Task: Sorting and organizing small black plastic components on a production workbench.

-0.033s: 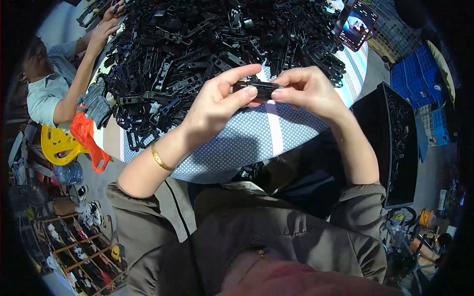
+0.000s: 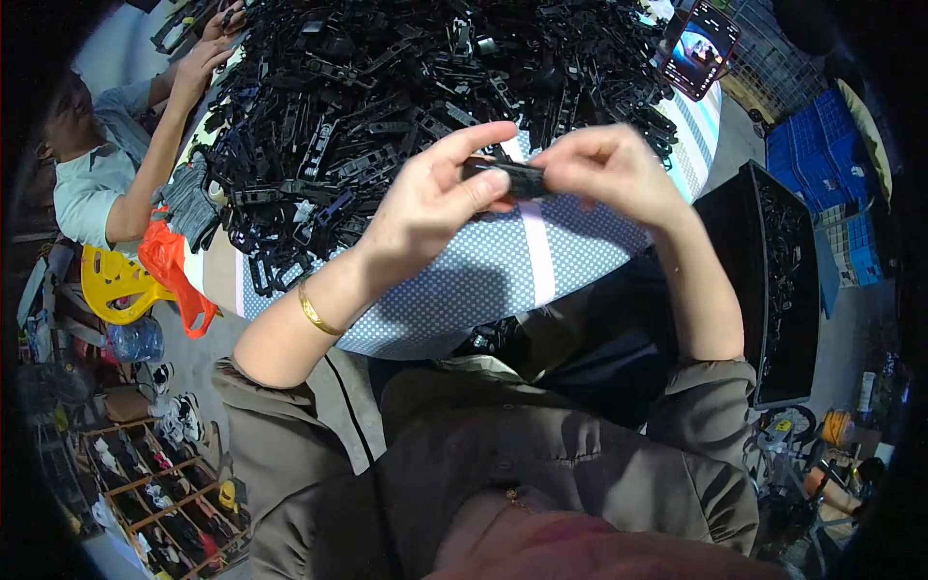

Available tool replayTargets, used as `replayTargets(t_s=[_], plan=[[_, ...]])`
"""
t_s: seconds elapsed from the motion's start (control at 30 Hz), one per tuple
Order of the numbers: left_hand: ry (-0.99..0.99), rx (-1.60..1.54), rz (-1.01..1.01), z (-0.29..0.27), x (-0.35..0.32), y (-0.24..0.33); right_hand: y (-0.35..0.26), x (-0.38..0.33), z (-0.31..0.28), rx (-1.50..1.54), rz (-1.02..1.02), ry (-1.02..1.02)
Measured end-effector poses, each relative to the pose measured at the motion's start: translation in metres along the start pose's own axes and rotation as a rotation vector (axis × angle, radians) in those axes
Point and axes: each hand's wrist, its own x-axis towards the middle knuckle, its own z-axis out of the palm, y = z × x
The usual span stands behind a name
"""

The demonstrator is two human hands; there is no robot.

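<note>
A slim black plastic part (image 2: pixel 520 180) is held up over the near edge of the table, before a heap of similar parts. My left hand (image 2: pixel 440 193) is closed on its left end, thumb on top and index finger raised clear above it. Thumb and fingers of my right hand (image 2: pixel 611 179) pinch the right end; they are slightly blurred and cover that end. Beyond both hands, the heap of black plastic parts (image 2: pixel 387 106) spreads across the table. Small details of the held part cannot be made out.
The round table (image 2: pixel 425 314) has a dotted cloth. A phone (image 2: pixel 698 48) stands at its far right edge. On the right is a black bin (image 2: pixel 744 242) with more parts. A co-worker's hand (image 2: pixel 203 60) is at the far left, above an orange bag (image 2: pixel 169 256) and yellow stool (image 2: pixel 106 285).
My right hand has shifted slightly, its fingers curling further over the part's right end. The part has tilted a little. My left hand has barely moved.
</note>
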Motion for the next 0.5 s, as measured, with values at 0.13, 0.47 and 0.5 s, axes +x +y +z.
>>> replayTargets(t_s=[0.13,0.47,0.5], plan=[[-0.398,0.666,0.152,0.016,-0.01,0.001,0.012,0.023,-0.018,-0.368,-0.469,0.502],[-0.416,0.795,0.557,0.017,-0.008,-0.013,0.015,0.044,-0.01,-0.991,-0.733,0.671],[-0.266,0.773,0.551,0.014,-0.004,-0.011,0.011,0.041,-0.01,-0.956,-0.786,0.671]])
